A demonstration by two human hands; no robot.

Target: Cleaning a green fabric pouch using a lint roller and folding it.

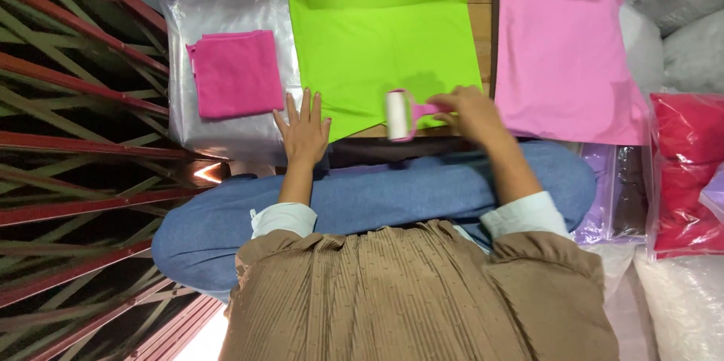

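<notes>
Nearest us, our right hand [471,112] has its fingers clamped on the pink handle of a lint roller [398,114], whose white drum lies on the near edge of the lime-green cloth [381,29] with its long axis running near to far and its handle pointing right. Our left hand [303,131] presses flat, fingers spread, on the cloth's near left corner. Farther out, a folded magenta cloth [235,73] lies on clear plastic bags [219,7] to the left, a pale pink cloth [562,52] to the right, and a clear bag holding red fabric [686,172] at far right.

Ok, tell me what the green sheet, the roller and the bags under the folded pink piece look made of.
Green sheet: likely soft knit fabric, matte, drapes flat without shine.
Roller: pink handle looks like plastic; white drum probably paper, blurred.
Bags: clear plastic film, glossy and crinkled.
Folded pink piece: matte cloth.
</notes>
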